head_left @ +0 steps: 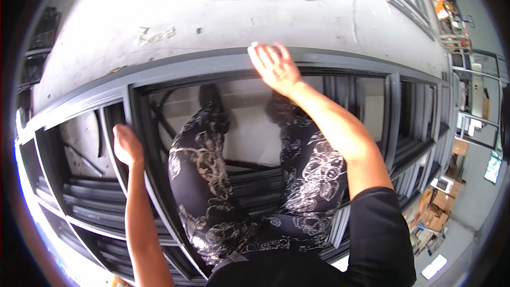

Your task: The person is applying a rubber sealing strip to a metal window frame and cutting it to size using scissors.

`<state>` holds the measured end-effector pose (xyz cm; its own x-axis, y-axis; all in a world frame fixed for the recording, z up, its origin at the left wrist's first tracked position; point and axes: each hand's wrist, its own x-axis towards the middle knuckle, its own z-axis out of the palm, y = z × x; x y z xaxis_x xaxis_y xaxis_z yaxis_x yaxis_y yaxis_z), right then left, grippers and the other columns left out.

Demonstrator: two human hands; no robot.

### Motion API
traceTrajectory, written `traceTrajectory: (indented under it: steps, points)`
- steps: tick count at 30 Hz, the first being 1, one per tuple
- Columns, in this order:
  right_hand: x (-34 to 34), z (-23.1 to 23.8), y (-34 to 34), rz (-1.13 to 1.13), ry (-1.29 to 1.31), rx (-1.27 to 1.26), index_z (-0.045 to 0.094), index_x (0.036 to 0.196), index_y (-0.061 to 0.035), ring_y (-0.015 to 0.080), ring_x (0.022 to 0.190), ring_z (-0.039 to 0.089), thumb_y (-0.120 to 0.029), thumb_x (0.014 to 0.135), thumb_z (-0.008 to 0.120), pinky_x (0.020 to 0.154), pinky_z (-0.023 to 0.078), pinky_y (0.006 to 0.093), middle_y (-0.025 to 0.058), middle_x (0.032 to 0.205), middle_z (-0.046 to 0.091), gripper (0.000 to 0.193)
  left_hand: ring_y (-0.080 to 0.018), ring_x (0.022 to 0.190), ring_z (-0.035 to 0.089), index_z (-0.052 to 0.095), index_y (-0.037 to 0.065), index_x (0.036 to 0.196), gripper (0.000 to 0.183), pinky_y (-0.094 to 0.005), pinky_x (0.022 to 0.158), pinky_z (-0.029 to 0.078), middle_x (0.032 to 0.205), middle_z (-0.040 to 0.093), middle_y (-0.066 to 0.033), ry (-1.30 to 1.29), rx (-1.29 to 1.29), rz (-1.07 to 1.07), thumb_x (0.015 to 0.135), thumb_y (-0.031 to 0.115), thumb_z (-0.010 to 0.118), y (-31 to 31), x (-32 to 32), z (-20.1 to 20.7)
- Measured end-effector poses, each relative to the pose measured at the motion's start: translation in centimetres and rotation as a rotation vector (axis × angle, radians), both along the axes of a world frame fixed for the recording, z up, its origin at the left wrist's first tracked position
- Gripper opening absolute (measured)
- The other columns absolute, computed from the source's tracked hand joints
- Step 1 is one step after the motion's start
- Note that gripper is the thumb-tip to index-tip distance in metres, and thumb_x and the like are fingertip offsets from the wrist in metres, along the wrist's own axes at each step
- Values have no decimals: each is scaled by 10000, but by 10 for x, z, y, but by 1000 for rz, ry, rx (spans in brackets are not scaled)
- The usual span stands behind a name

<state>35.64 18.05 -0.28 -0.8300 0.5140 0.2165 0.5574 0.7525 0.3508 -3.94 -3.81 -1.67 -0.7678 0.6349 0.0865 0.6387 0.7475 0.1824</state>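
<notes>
The step in hand seems to be steadying or positioning the long dark-grey metal frame [202, 66], which spans the scene from left to right in front of the person. The bare right hand [276, 70] lies over its far rail, right of the middle, with the fingers extended and slightly spread rather than wrapped around it. The bare left hand [128, 146] is nearer, on the left, beside a dark-grey upright bar [130, 109]; its fingers look curled, but I cannot tell whether they grip anything. Shifting the frame would call for a firm hold on both sides and an even pull.

The legs in black trousers with a pale floral print [204, 172] reach across the central opening, with dark shoes [211, 95] showing within its outline, so they stand in the way of any lift. Stacked dark metal bars [87, 199] show through the openings at near left. On the pale grey floor [212, 16] beyond, another grey metal frame [405, 4] lies at far right; brown cardboard boxes [436, 204] sit at near right.
</notes>
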Motion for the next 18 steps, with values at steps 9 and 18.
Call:
traceTrajectory:
  steps: [9, 18]
  points:
    - [-94, 1, -5, 234, 226, -5, 532, 1234, 6, 242, 1094, 563, -216, 868, 506, 1032, 377, 479, 193, 1275, 543, 429, -398, 768, 632, 568, 74, 982, 299, -464, 655, 505, 892, 655, -178, 5, 29, -72, 986, 286, 358, 7, 5, 1]
    - [-144, -12, -11, 226, 153, -61, 394, 1371, 3, 274, 1175, 522, -256, 935, 441, 1045, 353, 551, 211, 1397, 428, 510, -419, 793, 619, 572, 69, 994, 323, -486, 683, 493, 914, 646, -199, -34, 70, -65, 985, 297, 343, 5, -4, -7]
